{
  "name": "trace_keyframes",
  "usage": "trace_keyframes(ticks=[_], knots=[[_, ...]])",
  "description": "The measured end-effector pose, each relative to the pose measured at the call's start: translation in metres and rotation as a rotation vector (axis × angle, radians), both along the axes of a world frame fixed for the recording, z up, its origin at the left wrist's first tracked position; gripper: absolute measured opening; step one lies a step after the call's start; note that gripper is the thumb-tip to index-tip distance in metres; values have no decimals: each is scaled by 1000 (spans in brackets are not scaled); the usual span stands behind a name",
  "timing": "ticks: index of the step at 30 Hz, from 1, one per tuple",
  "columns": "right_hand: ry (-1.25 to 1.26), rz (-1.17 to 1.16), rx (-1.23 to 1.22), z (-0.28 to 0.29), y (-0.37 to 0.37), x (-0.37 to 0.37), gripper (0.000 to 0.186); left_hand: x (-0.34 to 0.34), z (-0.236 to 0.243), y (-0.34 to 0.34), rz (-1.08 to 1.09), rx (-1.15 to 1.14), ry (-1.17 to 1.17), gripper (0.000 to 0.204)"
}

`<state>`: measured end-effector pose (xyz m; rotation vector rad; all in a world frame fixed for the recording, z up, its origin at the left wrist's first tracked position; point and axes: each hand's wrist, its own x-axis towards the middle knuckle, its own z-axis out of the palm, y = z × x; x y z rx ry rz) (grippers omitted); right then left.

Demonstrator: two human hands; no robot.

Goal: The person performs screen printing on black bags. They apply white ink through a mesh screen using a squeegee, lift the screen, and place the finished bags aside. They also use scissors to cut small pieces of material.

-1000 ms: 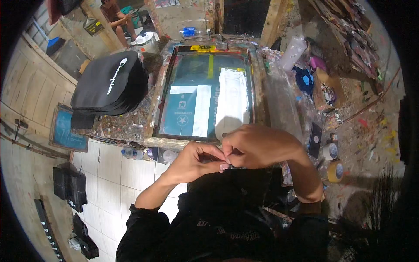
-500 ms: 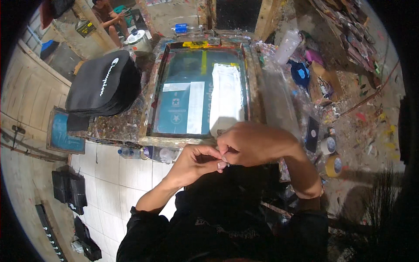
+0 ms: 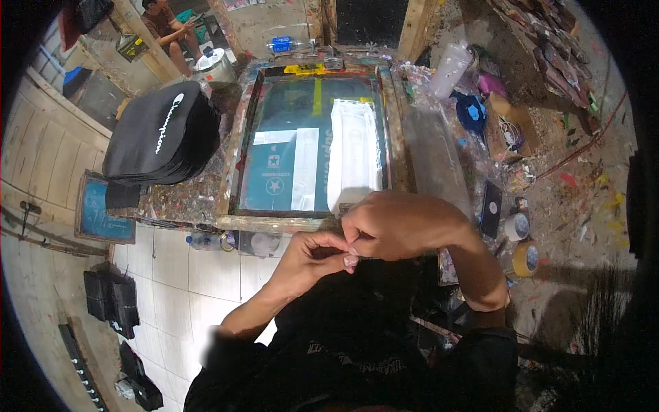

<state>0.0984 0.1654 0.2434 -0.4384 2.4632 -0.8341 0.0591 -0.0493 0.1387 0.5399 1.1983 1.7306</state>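
My left hand point(image 3: 305, 261) and my right hand point(image 3: 395, 223) meet just in front of the near edge of a wooden-framed printing screen point(image 3: 274, 222). Both are closed, thumbs and fingertips pinched together at one spot. Whatever lies between the fingertips is too small to make out. The screen has blue-green mesh, with white tape point(image 3: 305, 168) at its middle and left. A broad band of white ink or covering point(image 3: 353, 154) runs down its right part, its lower end partly behind my right hand.
Left of the screen stands a pile of black rounded pieces point(image 3: 141, 137) with white lettering. On the right lie a phone point(image 3: 490, 209), tape rolls point(image 3: 526, 259), a blue cloth-like item point(image 3: 471, 113) and a cardboard box point(image 3: 518, 123). Another person point(image 3: 165, 27) sits at the back left.
The view has shifted very slightly. My hands keep the same pinched pose, with barely any movement at the fingertips.
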Motion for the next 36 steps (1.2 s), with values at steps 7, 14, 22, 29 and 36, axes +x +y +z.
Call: trace_keyframes(ticks=[7, 14, 22, 29, 36], knots=[[242, -108, -172, -9, 18, 15, 24, 10, 13, 2, 90, -183, 208, 7], [651, -1272, 198, -115, 32, 149, 25, 21, -32, 4, 410, 18, 166, 8], [494, -1782, 602, -230, 86, 298, 23, 24, -38, 29, 249, -59, 177, 8], [538, -1919, -847, -236, 31, 323, 29, 24, -23, 42, 290, 167, -210, 5], [-111, -1212, -1512, -175, -76, 208, 60, 34, 1, 11, 318, 218, -252, 8]])
